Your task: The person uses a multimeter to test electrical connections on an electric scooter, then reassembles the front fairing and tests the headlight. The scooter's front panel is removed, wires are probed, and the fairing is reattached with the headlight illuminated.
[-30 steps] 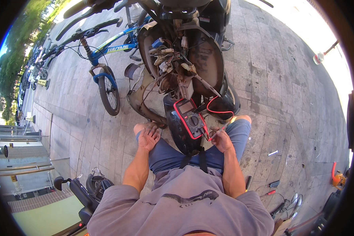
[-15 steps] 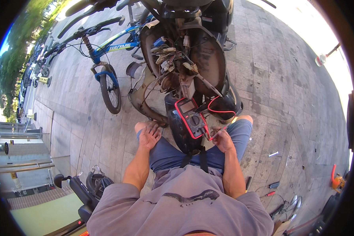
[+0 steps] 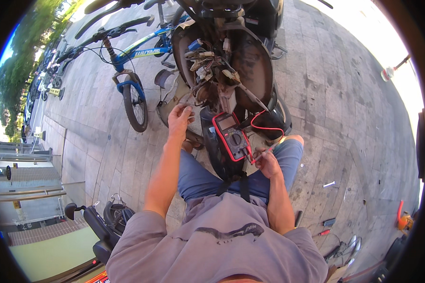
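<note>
My right hand [image 3: 267,163] is closed around a red test probe [image 3: 270,149] above my right thigh. Its red lead [image 3: 259,126] loops up past the scooter's front end. A red-and-black multimeter [image 3: 232,137] lies tilted on the black front fender [image 3: 213,146], left of that hand. My left hand [image 3: 178,121] is raised to the left of the fender, below the wiring. Its fingers are loosely curled and a little apart, with nothing visible in them. Bundled wires with white and blue connectors [image 3: 204,66] hang exposed in the opened front of the scooter [image 3: 251,61].
A blue bicycle [image 3: 132,54] stands on the left. A detached curved panel [image 3: 167,101] is beside the scooter. On the paving to the right lie a wrench [image 3: 328,184], a red-handled screwdriver [image 3: 324,232] and cables [image 3: 352,245]. A black seat-like part [image 3: 99,228] is at lower left.
My left hand has lifted from my left knee and moved up and forward toward the scooter's wiring, its fingers curling. My right hand keeps the probe in nearly the same place.
</note>
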A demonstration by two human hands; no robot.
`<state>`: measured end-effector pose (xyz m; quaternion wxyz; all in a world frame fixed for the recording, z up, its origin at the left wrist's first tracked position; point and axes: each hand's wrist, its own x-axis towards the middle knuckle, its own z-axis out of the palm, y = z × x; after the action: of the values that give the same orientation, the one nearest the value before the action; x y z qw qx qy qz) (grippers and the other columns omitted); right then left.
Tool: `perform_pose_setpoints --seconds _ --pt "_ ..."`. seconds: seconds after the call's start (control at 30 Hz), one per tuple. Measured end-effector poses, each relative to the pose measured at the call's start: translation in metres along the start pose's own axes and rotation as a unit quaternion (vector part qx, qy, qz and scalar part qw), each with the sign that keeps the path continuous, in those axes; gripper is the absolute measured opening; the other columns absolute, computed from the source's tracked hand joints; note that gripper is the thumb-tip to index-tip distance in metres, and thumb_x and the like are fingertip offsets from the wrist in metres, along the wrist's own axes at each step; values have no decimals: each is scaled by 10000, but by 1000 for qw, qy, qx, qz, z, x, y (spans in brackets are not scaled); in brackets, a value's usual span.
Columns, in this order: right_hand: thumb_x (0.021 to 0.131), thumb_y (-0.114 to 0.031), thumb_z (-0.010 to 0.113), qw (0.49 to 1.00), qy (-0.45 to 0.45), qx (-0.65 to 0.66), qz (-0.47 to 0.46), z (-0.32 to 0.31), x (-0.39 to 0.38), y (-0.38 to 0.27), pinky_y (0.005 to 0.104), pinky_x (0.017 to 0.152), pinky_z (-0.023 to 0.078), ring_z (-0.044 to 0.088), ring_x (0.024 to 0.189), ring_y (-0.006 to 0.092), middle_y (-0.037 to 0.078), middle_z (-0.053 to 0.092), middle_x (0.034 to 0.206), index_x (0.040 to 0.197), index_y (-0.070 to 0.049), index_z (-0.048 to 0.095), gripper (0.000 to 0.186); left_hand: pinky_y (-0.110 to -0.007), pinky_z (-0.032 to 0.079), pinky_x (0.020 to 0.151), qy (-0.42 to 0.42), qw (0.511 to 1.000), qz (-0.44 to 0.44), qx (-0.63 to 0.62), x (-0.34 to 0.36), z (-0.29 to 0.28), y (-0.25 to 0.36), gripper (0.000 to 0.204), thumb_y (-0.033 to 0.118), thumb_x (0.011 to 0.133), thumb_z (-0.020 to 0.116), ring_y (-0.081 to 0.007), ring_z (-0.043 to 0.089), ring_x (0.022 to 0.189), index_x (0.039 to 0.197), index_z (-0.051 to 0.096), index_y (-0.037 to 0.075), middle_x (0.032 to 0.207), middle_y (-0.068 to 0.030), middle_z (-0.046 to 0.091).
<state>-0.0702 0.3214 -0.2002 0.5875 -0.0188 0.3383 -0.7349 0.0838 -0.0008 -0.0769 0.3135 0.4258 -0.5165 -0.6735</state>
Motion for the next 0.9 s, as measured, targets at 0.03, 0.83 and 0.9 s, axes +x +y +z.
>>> perform_pose_setpoints --seconds 0.03,0.83,0.9 --pt "886 -249 552 1000 1 -1 -1 -1 -1 0 233 562 400 592 764 148 94 632 940 1159 -54 537 336 -270 512 628 1 1000 23 14 7 10 10 235 159 852 667 -129 617 750 1048 604 44 888 -25 634" --pt "870 -289 586 1000 -5 -11 -13 -2 -4 1 232 561 390 585 765 141 78 623 941 1167 -51 530 385 -355 487 774 55 895 254 362 48 72 49 430 255 704 750 -285 635 858 1031 621 8 943 -166 649" --pt "870 -288 586 1000 -12 -9 -12 -1 -3 1 233 564 393 579 762 137 79 622 942 1168 -53 530 384 -363 485 779 62 880 270 386 43 73 53 434 262 698 756 -297 632 868 1023 621 8 948 -172 648"
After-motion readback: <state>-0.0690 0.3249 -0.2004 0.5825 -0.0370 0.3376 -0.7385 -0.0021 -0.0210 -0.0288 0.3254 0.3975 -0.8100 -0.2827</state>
